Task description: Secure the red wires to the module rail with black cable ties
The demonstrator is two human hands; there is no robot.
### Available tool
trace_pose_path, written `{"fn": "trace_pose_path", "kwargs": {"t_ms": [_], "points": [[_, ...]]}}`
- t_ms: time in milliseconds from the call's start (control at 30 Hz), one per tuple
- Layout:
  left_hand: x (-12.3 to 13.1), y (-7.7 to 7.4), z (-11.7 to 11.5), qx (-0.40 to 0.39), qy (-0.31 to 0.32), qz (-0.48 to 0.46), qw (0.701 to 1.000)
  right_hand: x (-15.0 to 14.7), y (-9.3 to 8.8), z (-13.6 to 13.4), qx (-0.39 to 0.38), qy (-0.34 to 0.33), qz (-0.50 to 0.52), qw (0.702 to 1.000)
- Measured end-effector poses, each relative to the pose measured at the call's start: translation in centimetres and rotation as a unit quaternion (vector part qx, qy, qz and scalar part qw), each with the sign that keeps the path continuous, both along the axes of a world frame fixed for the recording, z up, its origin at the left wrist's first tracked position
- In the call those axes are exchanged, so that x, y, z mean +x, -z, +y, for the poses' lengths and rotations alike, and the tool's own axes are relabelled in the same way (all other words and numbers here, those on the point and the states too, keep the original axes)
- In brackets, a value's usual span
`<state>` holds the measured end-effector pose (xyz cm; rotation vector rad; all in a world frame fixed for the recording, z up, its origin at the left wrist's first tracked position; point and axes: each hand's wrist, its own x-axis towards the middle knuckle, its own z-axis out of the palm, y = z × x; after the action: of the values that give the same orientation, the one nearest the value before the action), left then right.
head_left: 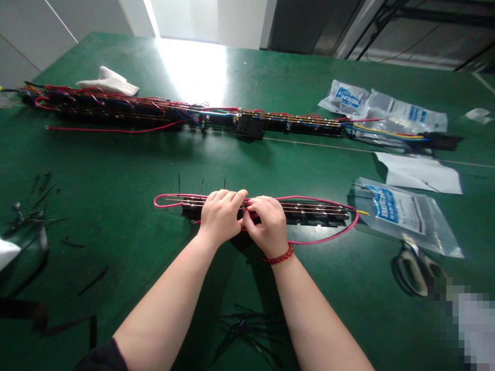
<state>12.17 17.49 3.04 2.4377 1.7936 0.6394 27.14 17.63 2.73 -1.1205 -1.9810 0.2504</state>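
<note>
Left hand (220,216) and right hand (266,221) together, fingertips meeting, clamped on the middle of a black connector strip (313,214) lying crosswise on the green worktop (116,165). Pink wire (332,236) loops around the strip, passing under the right hand. Red bead bracelet (278,254) on right wrist. For a clean job, keep the strip flat and the pink wire snug against it, with the fingers close so nothing slips. Black cable ties (251,330) lie near the forearms; scissors (417,269) and a clear plastic bag (402,216) sit right. A longer wired harness (251,126) lies beyond. Fingers hide the exact pinch point, so what they grip there is unclear. Lower-right corner pixelated, can't make it out.
</note>
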Motion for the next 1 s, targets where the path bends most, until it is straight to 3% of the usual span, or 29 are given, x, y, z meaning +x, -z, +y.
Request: {"fn": "trace_pose_path", "kwargs": {"t_ms": [1000], "points": [[-0.25,0.92,0.35,0.034,0.011,-0.067,0.997,0.13,-0.01,0.26,0.002,0.005,0.023,1.0]]}}
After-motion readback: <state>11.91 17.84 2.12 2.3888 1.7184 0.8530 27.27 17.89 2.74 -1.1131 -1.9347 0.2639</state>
